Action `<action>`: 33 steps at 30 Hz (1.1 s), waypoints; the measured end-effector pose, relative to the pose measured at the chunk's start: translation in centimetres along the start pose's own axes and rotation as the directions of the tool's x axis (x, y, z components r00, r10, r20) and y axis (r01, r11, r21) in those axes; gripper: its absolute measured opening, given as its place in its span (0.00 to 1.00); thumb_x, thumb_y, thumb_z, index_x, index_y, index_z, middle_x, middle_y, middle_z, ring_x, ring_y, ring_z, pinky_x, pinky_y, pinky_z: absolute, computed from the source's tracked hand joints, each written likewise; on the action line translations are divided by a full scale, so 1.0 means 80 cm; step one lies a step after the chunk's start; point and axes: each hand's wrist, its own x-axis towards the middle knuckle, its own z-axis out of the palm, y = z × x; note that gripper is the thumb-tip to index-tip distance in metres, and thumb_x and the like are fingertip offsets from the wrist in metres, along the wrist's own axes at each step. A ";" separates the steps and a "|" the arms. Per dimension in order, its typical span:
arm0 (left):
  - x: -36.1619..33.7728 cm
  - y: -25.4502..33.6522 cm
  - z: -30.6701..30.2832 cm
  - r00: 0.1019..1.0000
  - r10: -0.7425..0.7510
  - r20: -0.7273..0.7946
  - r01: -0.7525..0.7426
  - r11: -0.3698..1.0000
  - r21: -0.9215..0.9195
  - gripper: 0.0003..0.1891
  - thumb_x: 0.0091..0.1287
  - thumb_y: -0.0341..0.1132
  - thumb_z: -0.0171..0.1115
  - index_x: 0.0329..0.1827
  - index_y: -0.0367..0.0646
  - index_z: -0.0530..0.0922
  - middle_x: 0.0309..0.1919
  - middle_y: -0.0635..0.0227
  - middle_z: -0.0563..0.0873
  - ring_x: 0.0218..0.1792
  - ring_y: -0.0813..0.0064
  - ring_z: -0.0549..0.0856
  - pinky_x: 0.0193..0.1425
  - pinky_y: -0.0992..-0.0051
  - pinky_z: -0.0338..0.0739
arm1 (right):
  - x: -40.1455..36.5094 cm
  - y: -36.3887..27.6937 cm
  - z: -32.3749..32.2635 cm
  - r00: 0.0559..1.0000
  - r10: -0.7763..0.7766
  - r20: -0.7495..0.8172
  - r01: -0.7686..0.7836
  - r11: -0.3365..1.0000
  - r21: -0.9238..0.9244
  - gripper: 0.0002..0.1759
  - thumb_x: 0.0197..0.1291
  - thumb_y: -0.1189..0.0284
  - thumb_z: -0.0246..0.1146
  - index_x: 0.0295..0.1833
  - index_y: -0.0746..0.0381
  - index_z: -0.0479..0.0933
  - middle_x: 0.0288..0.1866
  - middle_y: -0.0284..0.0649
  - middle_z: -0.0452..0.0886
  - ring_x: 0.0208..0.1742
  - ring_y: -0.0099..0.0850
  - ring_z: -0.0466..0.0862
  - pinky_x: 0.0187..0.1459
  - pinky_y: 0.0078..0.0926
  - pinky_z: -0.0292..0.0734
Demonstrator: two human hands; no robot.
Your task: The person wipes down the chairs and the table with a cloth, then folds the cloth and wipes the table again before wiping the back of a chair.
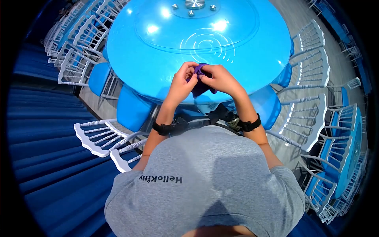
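Note:
A small dark purple cloth (pixel 200 87) is held between both hands, over the near part of a round blue table (pixel 138 59). My left hand (pixel 184 81) pinches the cloth's left edge near its top. On the right side, my right hand (pixel 215 78) grips it with thumb and bent fingers. The cloth is bunched at the top and hangs down between the hands. Some fingertips are hidden behind the folds.
A clear round turntable (pixel 244 33) with a metal hub (pixel 194 4) sits on the table. White chairs with blue seats (pixel 132 108) stand close on both sides. A blue curtain (pixel 47 138) hangs at the left. More chairs (pixel 335 154) and another blue table stand at the right.

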 end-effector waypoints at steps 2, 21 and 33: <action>0.000 -0.002 -0.001 0.999 0.043 -0.017 -0.042 0.995 0.085 0.10 0.63 0.24 0.51 0.46 0.34 0.70 0.33 0.66 0.80 0.33 0.82 0.78 0.36 0.81 0.72 | 0.001 0.000 0.002 0.997 0.079 0.023 -0.081 0.993 0.084 0.10 0.55 0.71 0.58 0.38 0.68 0.75 0.18 0.41 0.75 0.19 0.25 0.74 0.22 0.25 0.68; -0.010 -0.023 -0.111 0.803 -0.098 -0.588 -0.020 0.981 -0.191 0.09 0.68 0.35 0.53 0.36 0.36 0.74 0.28 0.73 0.78 0.30 0.87 0.73 0.35 0.86 0.67 | 0.000 0.091 -0.063 0.811 0.096 -0.577 0.237 0.848 0.474 0.11 0.60 0.69 0.60 0.38 0.67 0.79 0.31 0.28 0.78 0.33 0.17 0.73 0.37 0.14 0.67; -0.013 -0.018 -0.127 0.782 -0.050 -0.621 -0.046 0.989 -0.138 0.12 0.66 0.31 0.56 0.49 0.34 0.74 0.32 0.72 0.80 0.32 0.86 0.74 0.38 0.88 0.67 | -0.004 0.116 -0.082 0.701 0.263 -0.663 0.336 0.698 0.633 0.13 0.59 0.68 0.62 0.41 0.68 0.78 0.36 0.35 0.79 0.38 0.21 0.76 0.43 0.18 0.69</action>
